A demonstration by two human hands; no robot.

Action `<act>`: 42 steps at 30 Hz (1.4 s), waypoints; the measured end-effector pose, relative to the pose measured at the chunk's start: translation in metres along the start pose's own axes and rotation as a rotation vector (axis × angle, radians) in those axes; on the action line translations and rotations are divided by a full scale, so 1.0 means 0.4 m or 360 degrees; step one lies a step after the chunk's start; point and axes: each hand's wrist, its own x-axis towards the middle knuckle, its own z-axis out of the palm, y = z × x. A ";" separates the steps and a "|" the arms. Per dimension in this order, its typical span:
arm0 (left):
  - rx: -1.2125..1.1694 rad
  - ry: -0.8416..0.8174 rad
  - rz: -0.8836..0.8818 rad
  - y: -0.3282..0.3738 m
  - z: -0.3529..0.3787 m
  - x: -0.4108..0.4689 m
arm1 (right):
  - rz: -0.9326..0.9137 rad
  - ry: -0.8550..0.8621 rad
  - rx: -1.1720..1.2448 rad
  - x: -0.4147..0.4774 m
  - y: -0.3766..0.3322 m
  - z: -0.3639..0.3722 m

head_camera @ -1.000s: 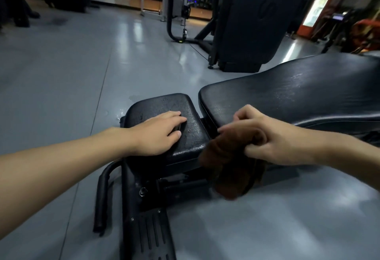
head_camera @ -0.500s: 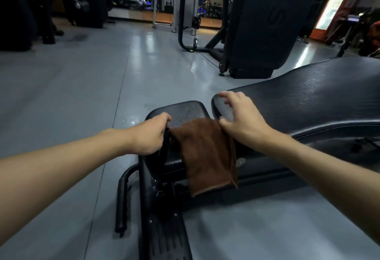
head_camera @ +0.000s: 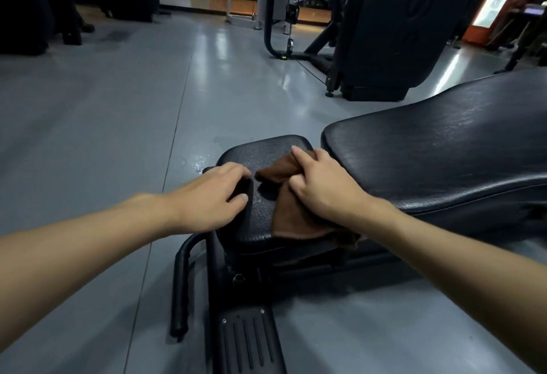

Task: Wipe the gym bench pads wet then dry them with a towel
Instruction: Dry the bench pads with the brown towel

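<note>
Seat pad shows droplets, so drying is judged barely begun; right hand fingers clamp towel, left hand fingers clamp pad edge.

The small seat pad of the gym bench carries my brown towel, bunched over its right half and spilling over the near edge. My right hand grips the towel there; my left hand curls its fingers over the pad's left edge. The long back pad lies just beside the seat pad's right edge. Water drops glisten on the grey floor off the far left corner.
</note>
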 end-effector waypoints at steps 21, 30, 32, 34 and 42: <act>-0.0120 -0.0230 0.0107 -0.042 0.028 -0.039 | -0.0069 -0.0037 0.0128 0.257 -0.001 0.013; -0.0142 -0.0183 -0.0086 -0.029 0.026 -0.065 | -0.0542 0.0029 -0.0097 0.006 0.016 0.000; -0.0146 -0.0182 -0.0087 -0.024 0.022 -0.065 | -0.0600 0.0006 -0.0151 -0.065 0.014 -0.008; -0.0134 -0.0165 -0.0086 -0.020 0.023 -0.068 | -0.0594 -0.0007 -0.0210 -0.130 0.010 -0.024; -0.0046 -0.0017 -0.0007 -0.049 0.057 -0.106 | -0.0442 -0.0072 -0.0367 -0.149 -0.012 -0.010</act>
